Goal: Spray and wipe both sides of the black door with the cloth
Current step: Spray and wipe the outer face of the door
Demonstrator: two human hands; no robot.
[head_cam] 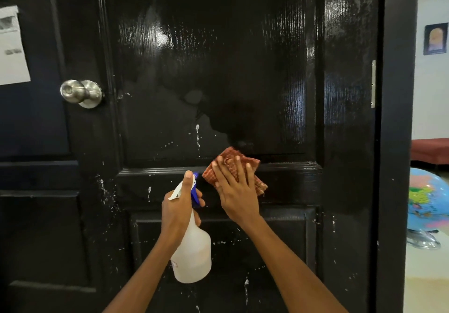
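- I'm up close on the glossy black panelled wooden door [218, 69]; it fills the view, with its hinge edge at the right and the round brushed-metal knob [81, 93] at the left edge.
- My right hand [237, 191] lies flat, fingers straight and spread, pressing the crumpled red-and-orange checked cloth [233, 169] against the door. No curl in that grip; it pushes and does not pinch.
- The cloth sits on the horizontal rail at the bottom edge of the big upper panel, a little right of the door's middle.
- My left hand [179, 212] has its grip wrapped round the neck of the translucent white plastic spray bottle [193, 249] with the blue nozzle, one finger laid up over the sprayer head. The bottle hangs upright, just left of the cloth and close to the door.
- The upper panel gleams wet and streaked above the cloth. White drips and specks dot the door left of the cloth and across the lower panel beneath both hands.
- The relation that matters: the unwiped spatter lies left of and below the cloth, and the rail runs left to right. I judge a sideways sweep along the rail comes next, then downward.
- The right hand is on the cloth already, so it does the wiping; the left need only keep the bottle out of the way.
- The door's other side is hidden, so I can't judge it.
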